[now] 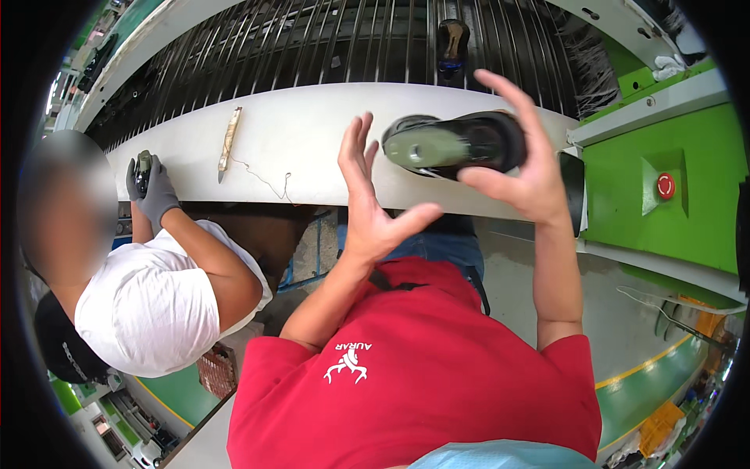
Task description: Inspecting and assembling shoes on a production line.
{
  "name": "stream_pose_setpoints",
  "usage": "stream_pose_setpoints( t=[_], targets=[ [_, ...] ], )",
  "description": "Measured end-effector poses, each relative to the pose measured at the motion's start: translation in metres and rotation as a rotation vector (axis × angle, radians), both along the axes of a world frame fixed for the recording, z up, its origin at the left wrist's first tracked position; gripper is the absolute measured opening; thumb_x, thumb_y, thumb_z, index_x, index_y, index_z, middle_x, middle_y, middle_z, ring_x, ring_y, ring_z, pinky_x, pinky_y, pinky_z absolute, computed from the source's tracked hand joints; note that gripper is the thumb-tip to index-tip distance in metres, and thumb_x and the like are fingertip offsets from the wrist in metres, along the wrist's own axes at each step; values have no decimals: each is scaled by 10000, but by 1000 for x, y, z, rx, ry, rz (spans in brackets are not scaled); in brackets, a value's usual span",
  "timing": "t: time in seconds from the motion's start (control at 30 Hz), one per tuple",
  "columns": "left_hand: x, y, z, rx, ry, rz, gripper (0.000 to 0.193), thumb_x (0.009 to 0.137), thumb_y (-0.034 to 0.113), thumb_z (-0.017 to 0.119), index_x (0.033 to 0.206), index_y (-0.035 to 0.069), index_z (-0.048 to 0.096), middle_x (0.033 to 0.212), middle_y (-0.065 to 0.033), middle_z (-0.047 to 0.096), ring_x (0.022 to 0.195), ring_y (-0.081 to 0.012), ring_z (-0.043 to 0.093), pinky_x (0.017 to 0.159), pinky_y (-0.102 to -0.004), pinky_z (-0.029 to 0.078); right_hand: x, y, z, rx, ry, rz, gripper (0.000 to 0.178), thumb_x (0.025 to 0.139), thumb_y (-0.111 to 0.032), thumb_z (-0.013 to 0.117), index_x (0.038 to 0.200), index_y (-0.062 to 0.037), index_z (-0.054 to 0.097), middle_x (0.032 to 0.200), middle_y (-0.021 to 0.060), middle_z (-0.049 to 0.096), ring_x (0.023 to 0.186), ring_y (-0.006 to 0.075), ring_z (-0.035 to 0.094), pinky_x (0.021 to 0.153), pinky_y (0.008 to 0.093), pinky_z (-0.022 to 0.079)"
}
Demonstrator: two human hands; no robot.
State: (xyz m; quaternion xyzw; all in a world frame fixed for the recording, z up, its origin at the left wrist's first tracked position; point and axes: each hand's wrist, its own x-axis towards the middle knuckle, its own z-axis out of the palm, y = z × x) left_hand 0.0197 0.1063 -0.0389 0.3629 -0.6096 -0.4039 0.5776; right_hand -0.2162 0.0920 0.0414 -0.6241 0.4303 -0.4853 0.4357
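Observation:
A dark green and black shoe (445,147) lies lengthwise between my two hands, over the white table ledge; I cannot tell whether it rests there. My right hand (527,168) is open around its right end. The thumb lies along the shoe's near edge, while the forefinger stretches up apart from its far edge. Just left of the other end, my left hand (367,191) stands open and holds nothing, thumb and fingers spread. Other fingers of my right hand are hidden.
Beyond the ledge (312,117) run metal rollers, with another dark shoe (452,47) on them. A wrapped pointed tool (230,144) with a thin cord lies on the left. There, a co-worker's gloved hands (158,191) hold a dark shoe. A red button (666,186) sits on the green machine.

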Motion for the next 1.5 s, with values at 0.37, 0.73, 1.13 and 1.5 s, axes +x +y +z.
stream_pose_setpoints(
  t=[0.37, 0.73, 1.13, 1.5],
  targets=[
    [31, -39, 69, -290, -525, 129, 642, 766, 274, 1029, 1270, 7, 733, 1129, -136, 791, 1025, -276, 795, 896, -373, 626, 59, -53, -34, -15, -357, 145, 983, 1117, -766, 161, 1662, 15, 402, 1540, 235, 629, 1450, 345, 599, 1228, 476, 475],
    [46, -39, 88, -212, -755, 164, 620, 851, 329, 966, 1307, 3, 702, 1067, -193, 812, 962, -325, 827, 837, -374, 637, 102, -72, -29, 228, -610, 120, 674, 1180, -512, 288, 1313, 24, 675, 1172, 173, 765, 1096, 246, 741, 1018, 392, 608],
    [53, -37, 83, -177, -659, 191, 683, 838, 344, 962, 1351, -17, 693, 1111, -189, 812, 965, -339, 828, 818, -377, 650, 114, -63, -29, 80, -489, 86, 581, 1152, -394, 365, 1254, 76, 692, 1109, 166, 753, 1021, 217, 731, 925, 338, 597],
    [51, -41, 83, -231, -679, 150, 711, 813, 369, 965, 1345, -18, 697, 1117, -197, 813, 929, -347, 827, 782, -387, 667, 109, -63, -34, 72, -566, 63, 607, 1153, -399, 321, 1269, 88, 665, 1107, 209, 754, 1009, 263, 738, 935, 375, 607]
  ],
)
